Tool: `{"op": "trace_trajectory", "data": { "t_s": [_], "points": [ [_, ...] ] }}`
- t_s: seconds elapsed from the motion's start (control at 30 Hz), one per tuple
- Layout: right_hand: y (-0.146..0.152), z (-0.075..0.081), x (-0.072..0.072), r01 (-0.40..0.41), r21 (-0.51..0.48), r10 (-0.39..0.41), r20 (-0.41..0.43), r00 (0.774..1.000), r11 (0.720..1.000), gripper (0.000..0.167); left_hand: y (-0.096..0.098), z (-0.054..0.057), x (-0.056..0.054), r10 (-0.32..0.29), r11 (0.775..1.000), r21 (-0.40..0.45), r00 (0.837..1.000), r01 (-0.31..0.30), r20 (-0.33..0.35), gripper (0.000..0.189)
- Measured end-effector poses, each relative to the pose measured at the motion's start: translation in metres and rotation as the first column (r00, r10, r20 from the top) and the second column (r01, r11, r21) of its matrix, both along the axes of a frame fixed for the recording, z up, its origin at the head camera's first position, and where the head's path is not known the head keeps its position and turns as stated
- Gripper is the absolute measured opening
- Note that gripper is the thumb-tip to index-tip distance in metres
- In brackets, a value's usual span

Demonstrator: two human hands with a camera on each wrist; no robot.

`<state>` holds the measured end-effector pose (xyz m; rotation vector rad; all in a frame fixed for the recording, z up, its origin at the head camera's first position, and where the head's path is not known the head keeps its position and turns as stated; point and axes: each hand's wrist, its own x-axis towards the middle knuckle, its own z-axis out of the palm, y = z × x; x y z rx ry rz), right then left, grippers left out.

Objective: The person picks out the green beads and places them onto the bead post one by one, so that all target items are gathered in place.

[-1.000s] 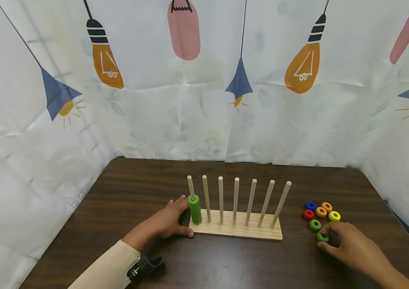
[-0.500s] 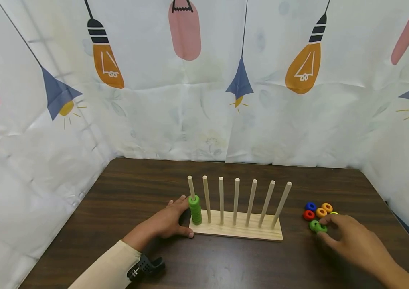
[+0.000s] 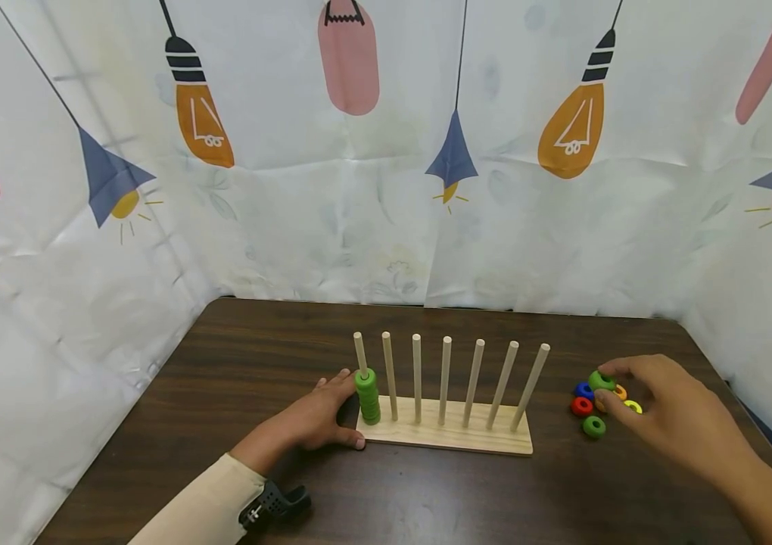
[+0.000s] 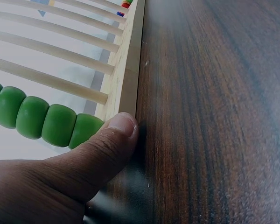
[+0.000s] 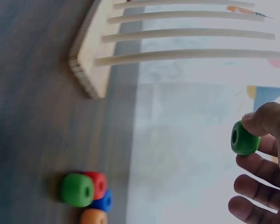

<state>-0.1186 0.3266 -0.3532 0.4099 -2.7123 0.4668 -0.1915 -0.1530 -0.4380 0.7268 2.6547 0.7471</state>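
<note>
A wooden peg stand (image 3: 457,434) with several upright pegs stands in the middle of the table. On its leftmost peg is a stack of green beads (image 3: 368,399). My left hand (image 3: 318,415) holds the stand's left end, its thumb (image 4: 109,147) against the front corner and its fingers towards the back. My right hand (image 3: 682,420) pinches a green bead (image 5: 247,141) between thumb and fingers, raised above the loose beads. Under it lie a second green bead (image 3: 593,427), a red bead (image 3: 581,407), a blue bead (image 3: 583,390), a yellow bead (image 3: 633,407) and partly hidden orange beads (image 3: 621,392).
The dark wooden table (image 3: 277,333) runs back to a white curtain (image 3: 331,235) printed with lamps, which also hangs at both sides. The stand's other pegs carry no beads. A black watch (image 3: 273,503) is on the left wrist.
My right hand has slid a green bead back past the other green one and lifted it above the loose beads. The left hand and the stand have stayed in place.
</note>
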Motion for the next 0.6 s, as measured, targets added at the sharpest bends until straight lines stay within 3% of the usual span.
{"op": "trace_trajectory", "data": {
  "t_s": [0.23,0.6],
  "points": [
    [-0.007,0.016,-0.009,-0.127,0.014,0.128,-0.134,0.983,0.992,0.040,-0.001,-0.002,0.001,0.005,1.000,0.002,1.000,-0.005,0.006,0.093],
    [-0.024,0.040,-0.014,-0.229,0.001,0.221,-0.261,0.940,0.973,0.045,0.001,0.000,0.000,0.013,1.000,-0.008,1.000,-0.013,0.012,0.093]
  ]
}}
